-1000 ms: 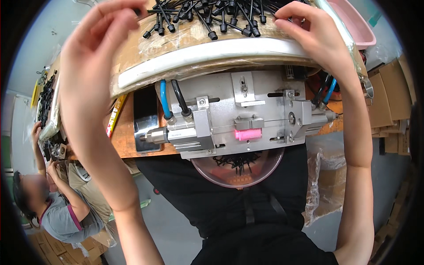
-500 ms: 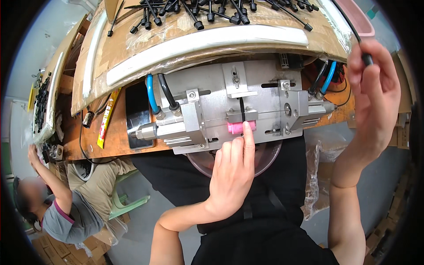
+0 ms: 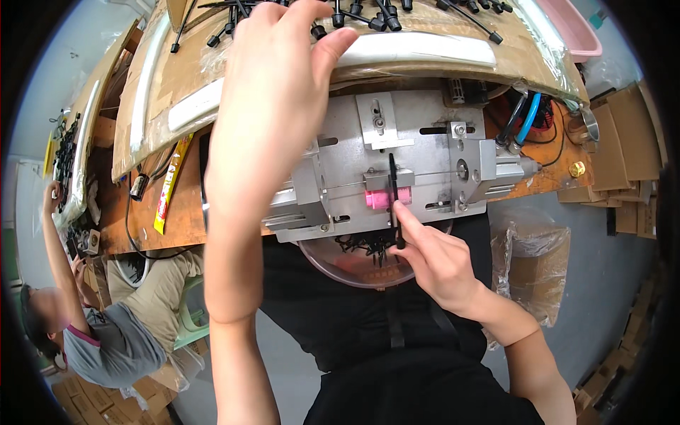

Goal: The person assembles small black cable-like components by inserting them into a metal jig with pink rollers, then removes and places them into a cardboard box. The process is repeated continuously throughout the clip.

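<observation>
A thin black rod (image 3: 394,177) stands over the middle of a metal fixture plate (image 3: 347,131), pinched near its lower end by my right hand (image 3: 445,265). It passes across a pink block (image 3: 378,199) that sits against a small metal bracket. Up at the front edge of a cardboard-topped platform (image 3: 524,67), my left hand (image 3: 273,99) has its thumb and fingers apart, slightly blurred. Black rods with knobbed ends (image 3: 388,20) lie just beyond and beside its fingers. Nothing shows in that hand.
Metal cylinder clamps (image 3: 489,170) with blue and black hoses flank the plate. A clear bowl (image 3: 322,263) holding black pieces sits below its front edge. A yellow packet (image 3: 170,188) lies at left. Another person (image 3: 113,340) works at far left; cartons (image 3: 620,142) stand at right.
My left hand has left the pink block and moved up to the rods. My right hand has come down from the upper right to the fixture with a black rod.
</observation>
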A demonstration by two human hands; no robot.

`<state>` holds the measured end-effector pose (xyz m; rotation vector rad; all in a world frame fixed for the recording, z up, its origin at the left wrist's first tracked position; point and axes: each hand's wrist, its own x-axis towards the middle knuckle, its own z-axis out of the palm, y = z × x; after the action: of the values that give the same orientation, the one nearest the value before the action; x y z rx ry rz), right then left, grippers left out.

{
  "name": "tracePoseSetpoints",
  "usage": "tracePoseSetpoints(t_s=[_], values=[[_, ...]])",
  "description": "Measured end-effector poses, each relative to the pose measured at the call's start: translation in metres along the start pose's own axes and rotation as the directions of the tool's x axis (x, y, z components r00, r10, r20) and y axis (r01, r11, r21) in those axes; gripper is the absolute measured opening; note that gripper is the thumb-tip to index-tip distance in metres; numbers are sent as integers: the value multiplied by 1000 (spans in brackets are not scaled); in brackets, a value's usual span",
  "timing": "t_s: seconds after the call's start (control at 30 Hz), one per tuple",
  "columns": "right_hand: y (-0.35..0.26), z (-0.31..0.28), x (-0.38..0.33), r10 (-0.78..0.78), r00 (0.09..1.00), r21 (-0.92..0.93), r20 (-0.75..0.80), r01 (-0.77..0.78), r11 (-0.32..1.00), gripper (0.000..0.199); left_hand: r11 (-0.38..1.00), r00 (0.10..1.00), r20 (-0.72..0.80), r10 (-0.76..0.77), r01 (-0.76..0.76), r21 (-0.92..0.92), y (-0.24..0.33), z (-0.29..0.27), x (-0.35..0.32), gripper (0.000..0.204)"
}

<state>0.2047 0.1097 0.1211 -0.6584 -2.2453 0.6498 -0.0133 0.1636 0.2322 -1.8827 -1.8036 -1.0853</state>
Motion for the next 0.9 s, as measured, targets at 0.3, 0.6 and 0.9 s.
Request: tracePoseSetpoints(t_s=[0.3,0.6,0.9], values=[[-6,-16,15,36,995,-59,96,-31,998,66,963,964,248,-96,154,-223,-14,-38,-2,14],[59,-134,165,54,982,-670,-178,-162,724,22,994,918,384,-94,108,-16,71,-32,-144,61],[81,-196,197,317,892,-152,321,-282,947,18,998,890,454,-40,18,52,74,4,-154,67]])
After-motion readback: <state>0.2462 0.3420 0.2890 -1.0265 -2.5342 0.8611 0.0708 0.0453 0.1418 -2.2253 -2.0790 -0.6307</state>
